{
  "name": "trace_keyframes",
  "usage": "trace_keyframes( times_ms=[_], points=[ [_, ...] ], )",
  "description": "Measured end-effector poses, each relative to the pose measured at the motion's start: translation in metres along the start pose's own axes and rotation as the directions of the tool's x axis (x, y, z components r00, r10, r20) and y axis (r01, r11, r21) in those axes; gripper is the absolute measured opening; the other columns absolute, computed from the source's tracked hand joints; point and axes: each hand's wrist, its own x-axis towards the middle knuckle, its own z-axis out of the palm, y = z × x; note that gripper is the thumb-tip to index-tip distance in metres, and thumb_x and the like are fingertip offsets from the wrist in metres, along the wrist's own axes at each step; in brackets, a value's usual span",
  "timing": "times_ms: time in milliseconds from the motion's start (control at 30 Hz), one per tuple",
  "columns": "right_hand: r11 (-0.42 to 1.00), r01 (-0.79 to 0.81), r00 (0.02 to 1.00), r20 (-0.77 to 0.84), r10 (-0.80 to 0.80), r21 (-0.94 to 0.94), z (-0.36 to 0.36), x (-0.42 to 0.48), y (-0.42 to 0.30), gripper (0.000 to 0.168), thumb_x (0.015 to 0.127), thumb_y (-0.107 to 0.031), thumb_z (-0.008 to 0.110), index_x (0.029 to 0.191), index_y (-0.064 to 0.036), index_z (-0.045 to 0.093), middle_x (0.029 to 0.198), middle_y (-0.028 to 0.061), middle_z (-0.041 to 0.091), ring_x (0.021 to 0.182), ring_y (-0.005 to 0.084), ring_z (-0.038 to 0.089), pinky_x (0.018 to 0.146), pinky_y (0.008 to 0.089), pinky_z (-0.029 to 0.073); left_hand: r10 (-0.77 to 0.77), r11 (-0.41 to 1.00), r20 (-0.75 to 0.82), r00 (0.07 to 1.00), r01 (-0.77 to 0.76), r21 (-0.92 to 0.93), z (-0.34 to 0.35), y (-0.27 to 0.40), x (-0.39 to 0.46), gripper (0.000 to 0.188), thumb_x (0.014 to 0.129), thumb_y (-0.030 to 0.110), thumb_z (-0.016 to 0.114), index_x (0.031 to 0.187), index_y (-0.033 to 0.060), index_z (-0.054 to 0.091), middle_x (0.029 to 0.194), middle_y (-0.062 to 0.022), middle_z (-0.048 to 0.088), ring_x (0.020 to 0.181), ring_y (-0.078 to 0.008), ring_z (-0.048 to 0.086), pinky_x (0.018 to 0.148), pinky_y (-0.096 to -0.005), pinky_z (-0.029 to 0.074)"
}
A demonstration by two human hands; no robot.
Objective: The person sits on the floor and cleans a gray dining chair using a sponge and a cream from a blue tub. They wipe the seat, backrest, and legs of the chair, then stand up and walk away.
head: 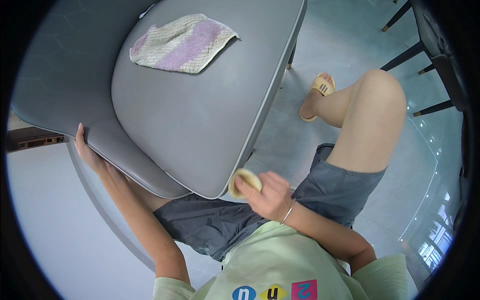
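A grey upholstered chair [187,112] with a padded seat and curved back stands before me. My left hand [90,152] grips the lower edge of its backrest at the left, thumb on the outer face and fingers partly hidden behind. In my right hand [268,191] is a round, pale yellow sponge pad [242,183], pinched under the thumb against the front corner of the seat. A folded white and purple cloth [185,43] lies on the far part of the seat. Near the seam with the backrest, a small white item [146,11] shows, too small to name.
Dark chair legs with brass-coloured tips [403,56] belong to another chair at the upper right. My bent leg and a yellow slipper [323,86] are beside the seat on the glossy tiled floor [277,138]. A white surface [48,210] fills the lower left.
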Motion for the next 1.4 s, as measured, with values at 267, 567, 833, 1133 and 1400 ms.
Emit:
trace_keyframes(
  times_ms=[267, 567, 833, 1133, 1400],
  points=[
    [0.983, -0.147, 0.988, -0.032, 0.151, 0.109, -0.001, 0.008, -0.012, 0.058, 0.071, -0.007, 0.073, 0.128, -0.012, 0.065, 0.071, 0.0032, 0.055, 0.058, 0.0183, 0.053, 0.054, 0.0308, 0.045, 0.022, 1.0, -0.025, 0.999, -0.021, 0.021, -0.007, -0.003, 0.008, 0.025, 0.089, 0.021, 0.066, 0.103, 0.0032, 0.054, 0.101, -0.0137, 0.061, 0.087, -0.0242, 0.065, 0.073, -0.0376, 0.057],
    [0.974, -0.212, 0.961, -0.166, 0.222, 0.08, -0.002, 0.036, 0.018, 0.06, 0.072, -0.007, 0.073, 0.131, -0.011, 0.064, 0.076, 0.0048, 0.061, 0.059, 0.0204, 0.056, 0.056, 0.0327, 0.047, 0.02, 1.0, -0.009, 1.0, -0.02, 0.006, -0.003, -0.002, 0.002, 0.027, 0.089, 0.02, 0.065, 0.105, 0.0002, 0.057, 0.101, -0.0139, 0.062, 0.087, -0.0248, 0.065, 0.073, -0.0373, 0.056],
    [0.995, -0.056, 0.998, -0.014, 0.057, 0.081, -0.002, 0.011, 0.004, 0.057, 0.071, -0.007, 0.073, 0.127, -0.012, 0.066, 0.071, 0.0035, 0.057, 0.057, 0.02, 0.054, 0.053, 0.0344, 0.045, -0.03, 0.999, -0.006, 1.0, 0.03, 0.031, -0.006, 0.0, 0.003, 0.028, 0.09, 0.023, 0.062, 0.104, -0.0009, 0.06, 0.1, -0.0144, 0.064, 0.086, -0.0241, 0.066, 0.073, -0.0358, 0.056],
    [0.97, -0.133, 0.99, -0.021, 0.14, 0.204, 0.004, 0.003, -0.003, 0.056, 0.077, -0.01, 0.07, 0.132, -0.009, 0.061, 0.066, 0.005, 0.054, 0.053, 0.0225, 0.05, 0.052, 0.0339, 0.043, -0.028, 1.0, 0.03, 0.999, 0.028, 0.011, -0.002, -0.001, 0.002, 0.032, 0.09, 0.024, 0.061, 0.107, -0.0028, 0.059, 0.102, -0.0156, 0.064, 0.088, -0.0253, 0.066, 0.074, -0.0366, 0.056],
    [-0.398, -0.725, 0.485, 0.827, 0.285, 0.562, -0.056, 0.02, -0.02, 0.026, 0.098, -0.025, 0.058, 0.108, -0.003, 0.067, 0.059, 0.0035, 0.053, 0.05, 0.0168, 0.049, 0.051, 0.0302, 0.041, 0.032, 0.999, -0.039, 0.999, -0.032, 0.011, -0.006, -0.001, 0.005, 0.026, 0.089, 0.021, 0.064, 0.102, -0.0004, 0.058, 0.101, -0.0152, 0.062, 0.087, -0.0254, 0.065, 0.074, -0.0373, 0.056]
  ],
)
